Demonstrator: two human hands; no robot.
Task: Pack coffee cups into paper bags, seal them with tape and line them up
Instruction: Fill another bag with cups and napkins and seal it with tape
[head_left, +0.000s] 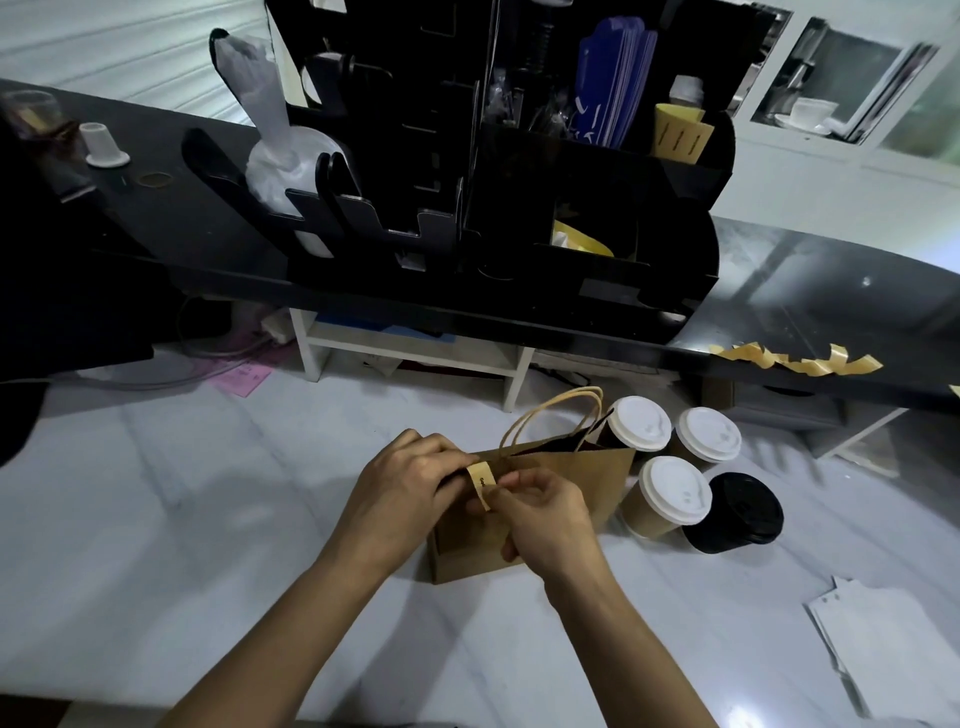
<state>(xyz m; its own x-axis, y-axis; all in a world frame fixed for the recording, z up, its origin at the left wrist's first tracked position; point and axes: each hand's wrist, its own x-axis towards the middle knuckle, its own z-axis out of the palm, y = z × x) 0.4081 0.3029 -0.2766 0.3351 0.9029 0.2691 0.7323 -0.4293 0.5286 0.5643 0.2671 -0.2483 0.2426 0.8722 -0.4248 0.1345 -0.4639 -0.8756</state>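
Note:
A brown paper bag (582, 483) with twisted handles stands on the pale marble counter (208, 519). A strip of tan tape (482, 484) arches over the bag's top edge at its left end. My left hand (410, 478) pinches the upper end of the strip against the bag top. My right hand (540, 514) pinches the lower end in front of the bag. Right of the bag stand three paper cups with white lids (674, 491) and a black cup with a black lid (737, 512). What is inside the bag is hidden.
A black shelf with a black organizer (519, 208) of sleeves and lids runs across the back. Several cut tape strips (800, 361) hang on the shelf edge at the right. White papers (883, 654) lie at the lower right. A pink slip (244, 376) lies at the left.

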